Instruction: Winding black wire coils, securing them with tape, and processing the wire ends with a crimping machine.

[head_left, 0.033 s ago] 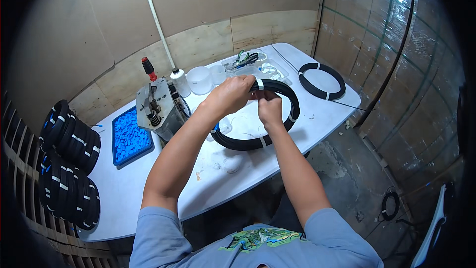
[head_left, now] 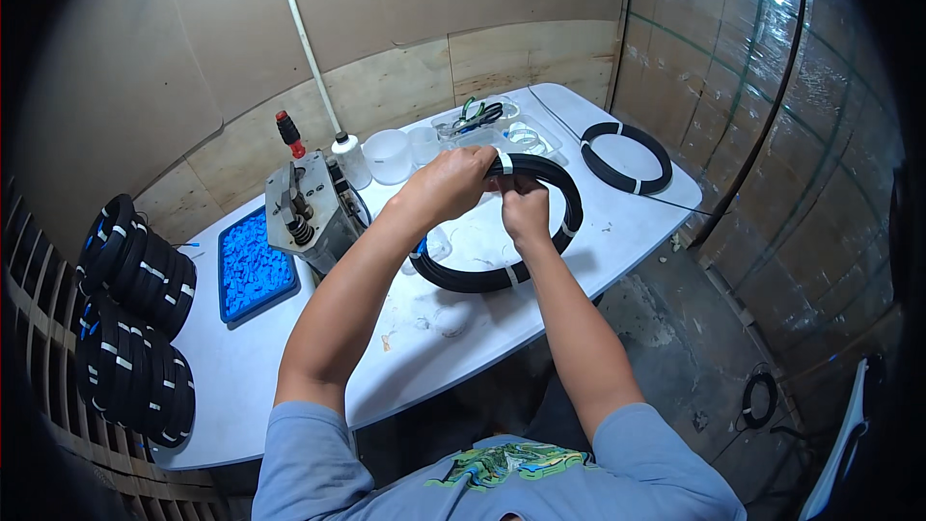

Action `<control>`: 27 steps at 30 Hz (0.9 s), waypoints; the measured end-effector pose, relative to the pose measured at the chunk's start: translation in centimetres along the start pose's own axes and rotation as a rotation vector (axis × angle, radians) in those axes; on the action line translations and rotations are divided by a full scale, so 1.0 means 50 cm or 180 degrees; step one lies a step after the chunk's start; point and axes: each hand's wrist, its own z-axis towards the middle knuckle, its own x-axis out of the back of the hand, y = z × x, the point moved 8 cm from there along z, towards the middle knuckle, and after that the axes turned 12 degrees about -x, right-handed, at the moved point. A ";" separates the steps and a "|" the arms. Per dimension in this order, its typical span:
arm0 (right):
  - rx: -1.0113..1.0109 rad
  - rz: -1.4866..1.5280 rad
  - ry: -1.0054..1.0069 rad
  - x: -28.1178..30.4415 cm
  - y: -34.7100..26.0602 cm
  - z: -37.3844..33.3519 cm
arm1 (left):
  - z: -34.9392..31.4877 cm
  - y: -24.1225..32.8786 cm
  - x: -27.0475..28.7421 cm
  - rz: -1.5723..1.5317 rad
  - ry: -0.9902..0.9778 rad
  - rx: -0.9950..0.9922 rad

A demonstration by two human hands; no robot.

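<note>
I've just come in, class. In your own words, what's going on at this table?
A person is handling a banded black coil above a white table. The left hand grips its far side by a white band; the right hand is close beside it, its fingers partly hidden. A second coil lies to the right. To the left are a metal device and a tray of small blue pieces, with stacked coils farther left.
</note>
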 end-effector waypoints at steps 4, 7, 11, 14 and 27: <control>-0.0098 -0.0130 0.0128 0.019 0.014 0.015 | 0.001 0.008 0.006 0.0090 0.0205 -0.0072; -0.0247 -0.0922 0.0190 0.030 -0.006 -0.009 | -0.009 -0.003 -0.007 0.0732 0.0445 0.0042; 0.0610 -0.2457 -0.0277 0.046 -0.050 -0.084 | -0.020 -0.005 -0.010 0.0988 0.0642 -0.0076; 0.1564 -0.1389 -0.0039 0.081 -0.186 -0.154 | -0.033 0.009 0.008 0.1139 0.0717 -0.0169; -0.1361 -0.2306 -0.3135 -0.047 -0.111 0.077 | -0.023 0.045 -0.002 0.1067 0.0743 -0.0362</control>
